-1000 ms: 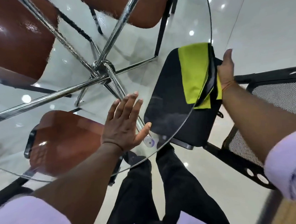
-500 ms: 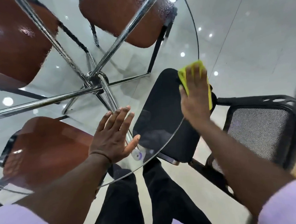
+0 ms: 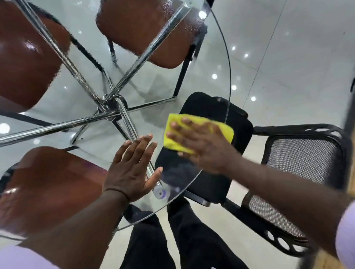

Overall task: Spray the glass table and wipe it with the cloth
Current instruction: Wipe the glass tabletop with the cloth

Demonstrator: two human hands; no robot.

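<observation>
A round glass table (image 3: 95, 155) on crossed chrome legs fills the left and middle of the view. A folded yellow cloth (image 3: 223, 132) lies flat on the glass near its right edge. My right hand (image 3: 202, 147) presses down on the cloth with straight, spread fingers. My left hand (image 3: 133, 169) rests flat on the glass just left of the cloth, fingers straight. Droplets of spray show on the far part of the glass. No spray bottle is in view.
Three brown padded chairs (image 3: 146, 29) show through the glass at the far side and left. A black mesh office chair (image 3: 297, 169) stands right of the table, its seat partly under the glass. My black trouser legs (image 3: 153, 248) stand at the near rim.
My right hand, which was beyond the table's right rim beside the draped cloth, came onto the cloth and slid it left across the glass toward my left hand. The left hand stayed flat.
</observation>
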